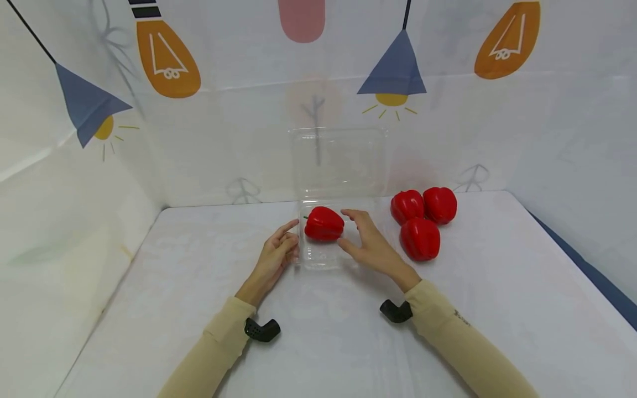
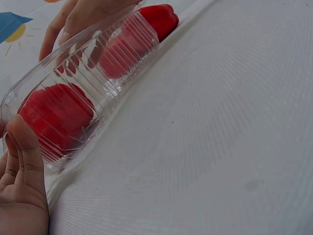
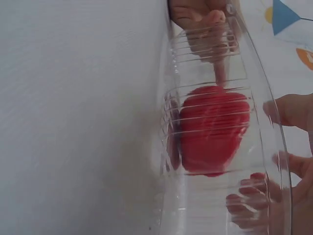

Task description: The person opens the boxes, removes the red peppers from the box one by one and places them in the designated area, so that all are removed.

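A clear plastic clamshell box (image 1: pixel 318 260) lies on the table with its lid (image 1: pixel 338 160) raised at the back. One red bell pepper (image 1: pixel 323 224) lies on its side in the left part of the box, its green stem toward the left. My left hand (image 1: pixel 276 254) rests its fingers against the box's left wall. Over the right part of the box, my right hand (image 1: pixel 370 246) has thumb and fingers spread, near the pepper's right end but holding nothing. Through the ribbed wall, the left wrist view shows the same pepper (image 2: pixel 58 117).
To the right of the box, three more red bell peppers (image 1: pixel 420 239) sit close together on the white tabletop (image 1: pixel 199 243). Behind the table hangs a white cloth (image 1: pixel 239 138) printed with lamps and bulbs. A similar cloth stands along the left side.
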{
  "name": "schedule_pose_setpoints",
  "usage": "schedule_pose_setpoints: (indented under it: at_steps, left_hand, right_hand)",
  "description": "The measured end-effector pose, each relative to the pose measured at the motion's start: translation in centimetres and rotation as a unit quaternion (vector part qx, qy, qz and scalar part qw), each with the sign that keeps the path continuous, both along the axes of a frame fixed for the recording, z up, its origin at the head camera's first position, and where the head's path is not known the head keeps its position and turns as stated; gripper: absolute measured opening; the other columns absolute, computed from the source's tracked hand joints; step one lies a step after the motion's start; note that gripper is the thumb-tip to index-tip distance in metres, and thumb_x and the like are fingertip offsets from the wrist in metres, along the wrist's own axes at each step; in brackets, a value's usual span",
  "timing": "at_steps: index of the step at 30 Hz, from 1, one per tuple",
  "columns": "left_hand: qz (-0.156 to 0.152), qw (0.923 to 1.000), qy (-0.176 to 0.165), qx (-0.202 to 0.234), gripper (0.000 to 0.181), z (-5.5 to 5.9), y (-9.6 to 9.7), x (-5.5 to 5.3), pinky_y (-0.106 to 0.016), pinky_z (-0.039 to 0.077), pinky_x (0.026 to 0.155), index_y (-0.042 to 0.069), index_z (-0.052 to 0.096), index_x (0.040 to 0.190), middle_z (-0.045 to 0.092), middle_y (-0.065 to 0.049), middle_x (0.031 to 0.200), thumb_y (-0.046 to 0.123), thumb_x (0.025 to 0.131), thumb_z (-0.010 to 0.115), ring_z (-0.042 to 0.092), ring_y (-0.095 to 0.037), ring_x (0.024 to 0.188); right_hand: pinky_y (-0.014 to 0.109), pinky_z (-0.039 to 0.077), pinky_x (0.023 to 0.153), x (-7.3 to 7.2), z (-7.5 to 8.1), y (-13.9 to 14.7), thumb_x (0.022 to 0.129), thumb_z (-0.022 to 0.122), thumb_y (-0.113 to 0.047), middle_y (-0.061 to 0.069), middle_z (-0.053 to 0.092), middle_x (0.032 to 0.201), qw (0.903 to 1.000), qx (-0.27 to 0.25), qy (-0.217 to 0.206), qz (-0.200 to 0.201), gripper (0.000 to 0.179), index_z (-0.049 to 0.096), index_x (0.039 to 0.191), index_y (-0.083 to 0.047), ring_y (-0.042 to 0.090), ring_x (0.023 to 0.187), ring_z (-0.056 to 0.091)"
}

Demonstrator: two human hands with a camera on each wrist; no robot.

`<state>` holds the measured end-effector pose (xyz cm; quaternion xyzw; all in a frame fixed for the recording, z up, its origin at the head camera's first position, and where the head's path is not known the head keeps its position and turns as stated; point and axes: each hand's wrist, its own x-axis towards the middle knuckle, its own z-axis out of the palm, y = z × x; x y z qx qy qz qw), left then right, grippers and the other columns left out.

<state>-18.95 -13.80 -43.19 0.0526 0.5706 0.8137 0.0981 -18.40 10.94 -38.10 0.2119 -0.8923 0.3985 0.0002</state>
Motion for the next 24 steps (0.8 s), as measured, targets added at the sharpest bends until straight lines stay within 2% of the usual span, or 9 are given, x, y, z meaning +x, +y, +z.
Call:
schedule_pose_setpoints:
  at_steps: [4, 13, 24]
  left_hand:
    - [0.003, 1.0, -0.001, 0.003, 0.047, 0.0, 0.1, 0.0, -0.014, 0.045, 0.052, 0.011, 0.042, 0.141, 0.053, 0.007, 0.079, 0.005, 0.095, 0.052, 0.051, -0.004, 0.06]
    - [0.005, 1.0, 0.0, 0.006, 0.049, 0.1, 0.1, 0.0, -0.015, 0.046, 0.053, 0.011, 0.04, 0.141, 0.054, 0.008, 0.079, 0.003, 0.094, 0.051, 0.051, -0.004, 0.061]
    - [-0.002, 1.0, 0.001, 0.009, 0.05, 0.1, 0.0, 0.0, -0.016, 0.046, 0.052, 0.012, 0.039, 0.142, 0.054, 0.008, 0.078, 0.006, 0.095, 0.053, 0.051, -0.005, 0.061]
  right_hand:
    - [0.053, 0.04, 0.105, -0.5, 0.0, -0.7, 0.087, 0.065, -0.027, 0.006, 0.032, 0.146, 0.9997, 0.023, 0.012, -0.003, 0.069, 0.028, 0.145, -0.017, 0.027, 0.135, 0.034]
    - [0.055, 0.039, 0.105, -1.7, 0.2, -1.7, 0.085, 0.067, -0.026, 0.01, 0.03, 0.149, 0.9987, 0.05, 0.007, -0.004, 0.073, 0.028, 0.146, -0.016, 0.028, 0.137, 0.032]
    - [0.052, 0.043, 0.102, -3.1, 0.3, -2.9, 0.086, 0.067, -0.026, 0.013, 0.03, 0.148, 0.9974, 0.071, 0.011, 0.007, 0.07, 0.03, 0.146, -0.019, 0.033, 0.133, 0.038]
